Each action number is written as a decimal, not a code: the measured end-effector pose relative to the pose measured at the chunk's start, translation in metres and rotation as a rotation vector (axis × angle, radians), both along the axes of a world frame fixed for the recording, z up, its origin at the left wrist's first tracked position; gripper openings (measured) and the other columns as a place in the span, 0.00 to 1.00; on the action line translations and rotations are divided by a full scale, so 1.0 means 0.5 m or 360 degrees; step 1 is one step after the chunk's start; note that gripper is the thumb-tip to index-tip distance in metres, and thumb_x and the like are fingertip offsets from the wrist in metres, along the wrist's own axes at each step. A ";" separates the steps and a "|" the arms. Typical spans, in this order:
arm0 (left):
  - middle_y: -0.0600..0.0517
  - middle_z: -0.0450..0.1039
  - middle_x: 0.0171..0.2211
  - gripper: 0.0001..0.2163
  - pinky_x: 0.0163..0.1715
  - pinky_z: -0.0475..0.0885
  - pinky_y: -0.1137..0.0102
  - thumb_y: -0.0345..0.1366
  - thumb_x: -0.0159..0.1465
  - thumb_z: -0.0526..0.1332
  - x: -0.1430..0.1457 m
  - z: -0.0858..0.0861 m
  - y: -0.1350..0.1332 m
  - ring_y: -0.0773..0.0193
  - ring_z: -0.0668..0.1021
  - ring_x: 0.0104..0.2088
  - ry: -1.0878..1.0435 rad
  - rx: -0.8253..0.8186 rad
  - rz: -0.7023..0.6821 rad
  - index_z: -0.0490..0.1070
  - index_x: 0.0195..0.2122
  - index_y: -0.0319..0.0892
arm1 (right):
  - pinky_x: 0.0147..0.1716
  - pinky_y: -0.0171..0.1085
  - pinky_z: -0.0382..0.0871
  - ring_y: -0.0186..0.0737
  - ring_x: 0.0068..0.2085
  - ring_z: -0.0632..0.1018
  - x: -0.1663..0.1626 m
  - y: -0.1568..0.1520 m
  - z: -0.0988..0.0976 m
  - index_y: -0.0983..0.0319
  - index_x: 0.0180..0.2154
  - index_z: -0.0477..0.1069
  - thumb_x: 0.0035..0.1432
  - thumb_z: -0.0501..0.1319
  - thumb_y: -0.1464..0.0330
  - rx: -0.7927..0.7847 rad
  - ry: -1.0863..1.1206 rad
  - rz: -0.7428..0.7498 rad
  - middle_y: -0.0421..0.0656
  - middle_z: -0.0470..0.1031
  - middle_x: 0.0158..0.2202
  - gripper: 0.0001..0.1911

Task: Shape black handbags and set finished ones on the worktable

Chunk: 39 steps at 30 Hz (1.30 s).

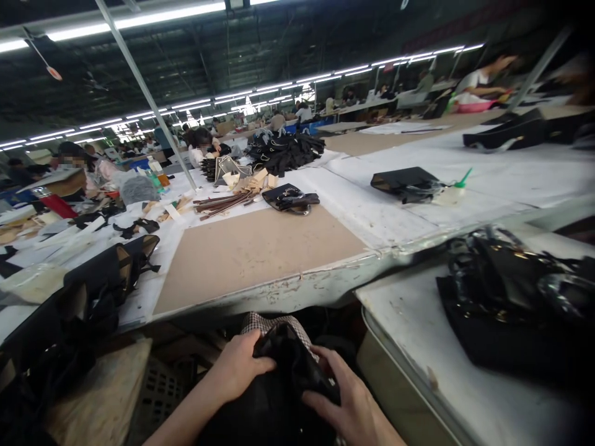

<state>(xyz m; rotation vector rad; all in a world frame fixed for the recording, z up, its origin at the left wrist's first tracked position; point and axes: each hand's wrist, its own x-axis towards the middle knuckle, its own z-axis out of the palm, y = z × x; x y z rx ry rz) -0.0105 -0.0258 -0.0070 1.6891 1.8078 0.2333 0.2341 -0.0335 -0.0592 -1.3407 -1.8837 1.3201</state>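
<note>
Low in the head view, a soft black bag piece [286,356] is held between my two hands over the lap, its dark material folded and slightly shiny. My left hand [239,368] grips its left edge with thumb and fingers closed. On the opposite edge, my right hand [341,390] is curled around the material, thumb on the near side. Brown-and-white checked cloth [253,322] shows just beyond the black piece; whether the two are joined, I cannot tell. The lower part of the piece is too dark to make out.
Ahead is a worktable with a brown board [260,248], bearing a small black bag [289,198]. Another black bag [409,183] lies beside a green-nozzled bottle [462,179]. Black bags [506,297] cover the right-hand table; more bags [102,272] lie left. A pole [149,93] rises behind.
</note>
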 end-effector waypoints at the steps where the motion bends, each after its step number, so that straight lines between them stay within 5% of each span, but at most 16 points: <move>1: 0.52 0.78 0.32 0.05 0.30 0.62 0.71 0.37 0.58 0.64 -0.004 0.000 0.002 0.57 0.78 0.34 0.0006 -0.0008 -0.0015 0.72 0.33 0.42 | 0.50 0.44 0.71 0.48 0.47 0.77 0.011 0.008 0.011 0.59 0.58 0.68 0.54 0.66 0.66 -0.0043 0.0030 0.0020 0.44 0.77 0.45 0.29; 6: 0.55 0.75 0.28 0.06 0.29 0.60 0.72 0.38 0.60 0.62 -0.054 0.071 -0.004 0.61 0.75 0.30 0.0005 -0.0034 -0.0172 0.74 0.32 0.41 | 0.43 0.39 0.72 0.47 0.44 0.77 0.087 0.056 0.074 0.58 0.58 0.69 0.52 0.71 0.65 -0.0334 0.0280 0.0210 0.42 0.79 0.43 0.32; 11: 0.56 0.76 0.29 0.11 0.27 0.60 0.72 0.45 0.59 0.66 -0.082 0.152 -0.007 0.60 0.76 0.30 0.0033 -0.0252 -0.0539 0.76 0.35 0.43 | 0.48 0.40 0.72 0.50 0.50 0.77 0.132 0.099 0.135 0.57 0.60 0.70 0.49 0.75 0.60 -0.0618 0.0514 0.0591 0.44 0.79 0.50 0.37; 13: 0.55 0.79 0.32 0.15 0.27 0.63 0.73 0.48 0.54 0.71 -0.079 0.138 -0.006 0.57 0.78 0.33 -0.0042 -0.0428 -0.0630 0.77 0.35 0.44 | 0.47 0.39 0.72 0.49 0.49 0.78 0.134 0.106 0.131 0.58 0.57 0.73 0.48 0.75 0.60 -0.0635 0.0472 0.0641 0.43 0.79 0.49 0.34; 17: 0.53 0.81 0.36 0.18 0.34 0.70 0.69 0.50 0.49 0.73 -0.068 0.056 -0.004 0.51 0.80 0.39 0.0014 -0.0500 -0.0639 0.78 0.34 0.45 | 0.38 0.34 0.69 0.41 0.41 0.76 0.130 0.104 0.083 0.61 0.43 0.79 0.49 0.74 0.57 -0.0497 0.0416 0.0598 0.40 0.76 0.40 0.22; 20: 0.48 0.76 0.54 0.32 0.52 0.70 0.63 0.45 0.48 0.75 -0.058 0.019 -0.001 0.47 0.76 0.53 -0.0075 -0.0372 -0.0638 0.74 0.54 0.46 | 0.35 0.32 0.67 0.39 0.39 0.73 0.128 0.100 0.070 0.61 0.41 0.78 0.50 0.73 0.55 -0.0446 0.0434 0.0590 0.40 0.72 0.38 0.21; 23: 0.48 0.60 0.69 0.50 0.66 0.56 0.60 0.38 0.47 0.77 -0.042 0.028 0.012 0.49 0.64 0.66 -0.0322 -0.0260 -0.0582 0.55 0.69 0.52 | 0.36 0.33 0.66 0.38 0.39 0.72 0.126 0.098 0.091 0.61 0.42 0.78 0.54 0.71 0.55 -0.0380 0.0427 0.0581 0.40 0.70 0.38 0.20; 27: 0.50 0.66 0.64 0.37 0.64 0.60 0.61 0.35 0.55 0.73 -0.006 0.074 0.045 0.53 0.68 0.63 -0.0628 -0.0206 -0.0565 0.62 0.65 0.53 | 0.40 0.35 0.67 0.40 0.41 0.72 0.118 0.095 0.119 0.60 0.42 0.78 0.55 0.71 0.56 -0.0348 0.0431 0.0587 0.40 0.70 0.40 0.18; 30: 0.51 0.71 0.58 0.23 0.60 0.65 0.64 0.37 0.59 0.71 0.023 0.091 0.068 0.55 0.73 0.58 -0.0715 -0.0145 -0.0755 0.71 0.56 0.50 | 0.41 0.35 0.67 0.40 0.41 0.73 0.112 0.093 0.123 0.59 0.43 0.78 0.53 0.72 0.56 -0.0328 0.0372 0.0596 0.40 0.71 0.40 0.19; 34: 0.52 0.73 0.56 0.13 0.57 0.65 0.70 0.37 0.62 0.70 0.045 0.073 0.079 0.59 0.74 0.54 -0.0757 -0.0071 -0.0959 0.76 0.48 0.47 | 0.42 0.35 0.66 0.40 0.42 0.73 0.105 0.094 0.121 0.57 0.46 0.78 0.54 0.73 0.59 -0.0241 0.0273 0.0634 0.39 0.71 0.41 0.18; 39: 0.54 0.77 0.44 0.07 0.45 0.68 0.73 0.38 0.66 0.67 0.039 0.052 0.069 0.62 0.78 0.43 -0.0628 -0.0107 -0.0883 0.77 0.32 0.44 | 0.40 0.35 0.66 0.39 0.41 0.73 0.101 0.101 0.120 0.57 0.43 0.78 0.56 0.72 0.60 -0.0216 0.0187 0.0607 0.38 0.70 0.39 0.14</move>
